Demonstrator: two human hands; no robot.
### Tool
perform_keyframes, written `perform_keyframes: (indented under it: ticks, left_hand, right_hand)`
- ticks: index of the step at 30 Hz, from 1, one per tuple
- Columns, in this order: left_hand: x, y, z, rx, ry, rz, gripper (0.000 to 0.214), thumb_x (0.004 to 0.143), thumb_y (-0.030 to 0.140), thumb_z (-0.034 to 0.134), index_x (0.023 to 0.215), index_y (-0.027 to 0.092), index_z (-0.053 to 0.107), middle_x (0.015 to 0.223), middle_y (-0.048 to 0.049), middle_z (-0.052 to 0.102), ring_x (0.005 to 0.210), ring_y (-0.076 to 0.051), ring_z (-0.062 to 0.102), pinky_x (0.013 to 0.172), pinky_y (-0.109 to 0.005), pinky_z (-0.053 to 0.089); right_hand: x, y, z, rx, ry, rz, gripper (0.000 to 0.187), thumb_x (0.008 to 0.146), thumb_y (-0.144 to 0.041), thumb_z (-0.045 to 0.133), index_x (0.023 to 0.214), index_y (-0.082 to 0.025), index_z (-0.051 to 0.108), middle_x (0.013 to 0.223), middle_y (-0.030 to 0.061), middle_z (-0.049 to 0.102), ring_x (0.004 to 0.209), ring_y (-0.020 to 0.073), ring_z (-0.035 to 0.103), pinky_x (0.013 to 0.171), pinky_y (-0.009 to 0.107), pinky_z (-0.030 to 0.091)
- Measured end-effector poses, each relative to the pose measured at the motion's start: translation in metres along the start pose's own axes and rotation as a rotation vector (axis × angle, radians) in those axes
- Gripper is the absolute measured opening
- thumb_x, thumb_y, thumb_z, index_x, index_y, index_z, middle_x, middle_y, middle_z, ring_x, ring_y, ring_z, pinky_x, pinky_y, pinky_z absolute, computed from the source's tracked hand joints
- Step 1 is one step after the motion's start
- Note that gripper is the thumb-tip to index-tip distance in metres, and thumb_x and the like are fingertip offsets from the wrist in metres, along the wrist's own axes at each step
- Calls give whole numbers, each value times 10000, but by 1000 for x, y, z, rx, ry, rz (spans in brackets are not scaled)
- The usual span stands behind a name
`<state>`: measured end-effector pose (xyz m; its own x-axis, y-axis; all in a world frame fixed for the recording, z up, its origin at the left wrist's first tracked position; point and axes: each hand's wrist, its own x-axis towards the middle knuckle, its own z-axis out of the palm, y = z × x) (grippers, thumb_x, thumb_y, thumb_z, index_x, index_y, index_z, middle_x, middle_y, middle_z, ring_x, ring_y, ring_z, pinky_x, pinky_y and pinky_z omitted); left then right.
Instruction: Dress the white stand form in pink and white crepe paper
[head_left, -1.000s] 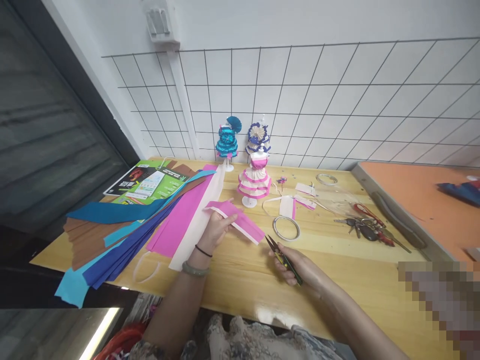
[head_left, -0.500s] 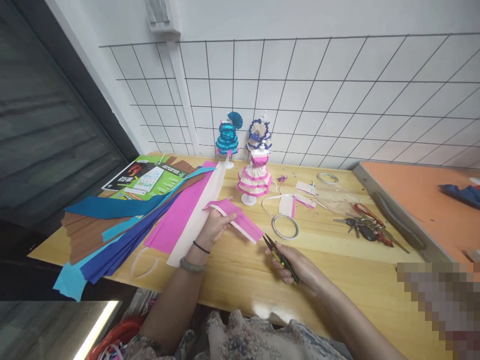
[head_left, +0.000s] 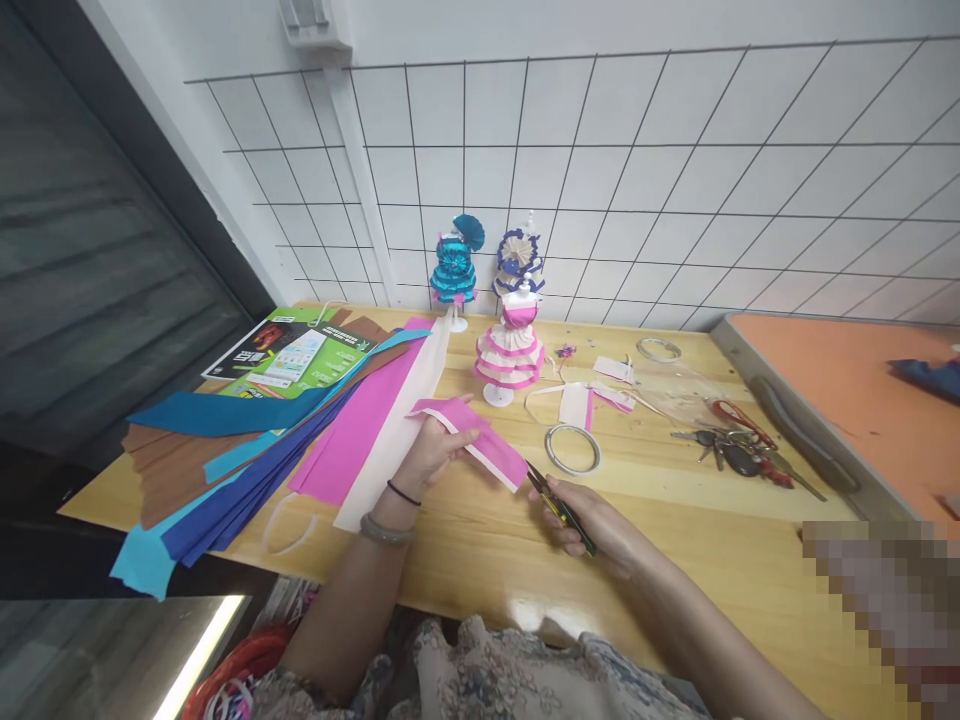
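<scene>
My left hand (head_left: 431, 452) pinches a pink crepe paper strip with a white edge (head_left: 480, 443) and holds it just above the wooden table (head_left: 480, 540). My right hand (head_left: 592, 520) is closed around small black and yellow snips (head_left: 556, 505). Their open blades point up and left, almost touching the strip's right end. A fan of long crepe sheets (head_left: 300, 440) in blue, brown, pink and white lies to the left of my left hand.
Three small dress forms in paper dresses stand at the back: a teal one (head_left: 454, 272), a navy and cream one (head_left: 519, 265), a pink and white one (head_left: 510, 350). A tape ring (head_left: 574, 449), paper scraps, keys (head_left: 731, 452), a green booklet (head_left: 296, 358) and an orange board (head_left: 847, 390) lie around.
The snips in my right hand have crept up and left, closer to the end of the pink strip. My left hand has kept its hold on the strip.
</scene>
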<state>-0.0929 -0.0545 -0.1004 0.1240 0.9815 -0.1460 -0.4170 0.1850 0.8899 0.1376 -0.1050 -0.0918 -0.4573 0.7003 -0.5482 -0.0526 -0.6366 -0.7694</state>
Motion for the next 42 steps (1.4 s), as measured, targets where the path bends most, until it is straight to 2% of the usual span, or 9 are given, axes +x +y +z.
perform_keyframes:
  ticks: [11,17,27,37,42]
  left_hand:
    - [-2,5,6,16,50,-11,743,636,130,732,1307,181,419,854,-33,684,828,-160,643,769,-302,547]
    - [0,0,2,56,33,10,714,644,146,732,1293,209,442,917,-37,666,898,-182,631,804,-334,533]
    - [1,-6,1,94,-26,47,731,667,183,723,1324,179,402,966,-93,680,966,-240,632,816,-367,525]
    - [1,-8,1,96,-39,42,745,673,183,717,1339,185,384,1019,-106,673,984,-247,630,848,-397,514]
    - [0,-6,2,102,-46,32,752,681,181,713,1349,185,368,1030,-110,669,980,-238,631,839,-375,519]
  right_hand:
    - [1,1,-1,36,-24,-11,372,793,-515,560,898,-158,569,577,-53,391,410,27,251,379,164,150]
    - [-1,0,0,33,-26,-1,397,796,-529,547,900,-148,579,553,-57,384,400,23,257,376,156,163]
    - [5,0,2,-50,-19,-61,404,798,-540,537,914,-155,582,561,-63,379,391,27,254,374,171,161]
    - [7,0,3,-103,17,-86,460,753,-596,555,859,-148,562,542,-70,364,387,27,234,381,182,123]
    - [8,1,2,-117,11,-80,452,755,-599,549,842,-155,557,543,-73,361,383,21,228,382,181,120]
